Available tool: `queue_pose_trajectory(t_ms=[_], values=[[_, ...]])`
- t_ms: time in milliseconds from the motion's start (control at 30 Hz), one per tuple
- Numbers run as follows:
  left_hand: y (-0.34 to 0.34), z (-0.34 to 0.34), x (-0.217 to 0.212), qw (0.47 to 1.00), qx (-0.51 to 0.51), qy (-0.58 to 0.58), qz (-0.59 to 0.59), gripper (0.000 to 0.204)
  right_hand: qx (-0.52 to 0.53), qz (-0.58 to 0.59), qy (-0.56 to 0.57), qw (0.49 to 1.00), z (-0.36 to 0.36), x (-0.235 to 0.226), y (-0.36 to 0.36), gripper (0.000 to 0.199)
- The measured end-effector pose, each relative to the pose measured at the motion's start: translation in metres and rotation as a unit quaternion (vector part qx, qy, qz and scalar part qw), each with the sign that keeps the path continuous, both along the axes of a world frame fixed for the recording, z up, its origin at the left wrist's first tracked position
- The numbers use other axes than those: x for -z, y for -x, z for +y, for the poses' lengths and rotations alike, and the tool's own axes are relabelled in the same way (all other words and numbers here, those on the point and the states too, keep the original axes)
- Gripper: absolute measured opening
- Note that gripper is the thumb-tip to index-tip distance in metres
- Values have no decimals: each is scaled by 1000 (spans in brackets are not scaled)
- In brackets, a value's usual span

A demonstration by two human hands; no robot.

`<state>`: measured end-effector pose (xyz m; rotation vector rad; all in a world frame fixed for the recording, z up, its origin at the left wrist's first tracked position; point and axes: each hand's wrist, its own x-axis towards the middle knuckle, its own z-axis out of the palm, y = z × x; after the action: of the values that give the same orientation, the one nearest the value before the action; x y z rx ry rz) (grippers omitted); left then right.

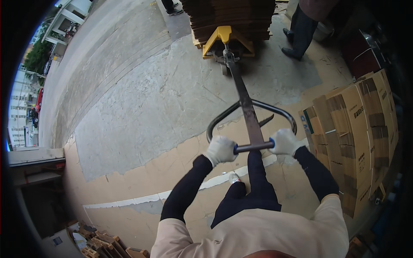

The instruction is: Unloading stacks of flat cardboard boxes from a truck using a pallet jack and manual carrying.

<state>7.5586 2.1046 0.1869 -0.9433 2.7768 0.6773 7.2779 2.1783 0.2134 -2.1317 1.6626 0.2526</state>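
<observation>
Both of my hands wear white work gloves and grip the crossbar of a pallet jack's looped handle (pixel 251 124). My left hand (pixel 220 150) closes on the bar's left end and my right hand (pixel 284 142) on its right end. The long dark tiller runs away from me to the yellow pallet jack body (pixel 226 38). On the jack sits a tall stack of flat brown cardboard sheets (pixel 230 17). My dark trousers and one shoe show below the handle.
A stack of flattened brown cartons (pixel 355 137) stands close on my right. A person's legs (pixel 299 34) are beside the load at upper right, and another foot (pixel 172 7) at the top. Broken wooden pallets (pixel 99 245) lie at lower left. The worn concrete floor (pixel 142 99) spreads left.
</observation>
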Motion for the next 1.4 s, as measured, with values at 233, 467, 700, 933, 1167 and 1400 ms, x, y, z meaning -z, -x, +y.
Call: queue_pose_trajectory(t_ms=[233, 467, 700, 933, 1167, 1400], values=[[8, -83, -95, 989, -11, 136, 64, 28, -11, -36, 148, 988, -81, -89, 12, 23], [2, 105, 223, 970, 44, -163, -176, 22, 37, -16, -113, 993, 115, 245, -27, 31], [7, 83, 169, 982, 58, -121, -135, 22, 16, -42, -97, 994, 86, 185, -6, 31], [20, -109, -113, 996, -29, 71, 35, 29, -18, -49, 202, 978, -98, -95, 21, 24], [14, 18, 40, 997, 22, -64, -33, 26, -6, -2, 35, 999, 28, 55, 6, 30], [2, 97, 291, 963, 68, -184, -183, 23, 30, -16, -198, 980, 92, 303, -33, 39]])
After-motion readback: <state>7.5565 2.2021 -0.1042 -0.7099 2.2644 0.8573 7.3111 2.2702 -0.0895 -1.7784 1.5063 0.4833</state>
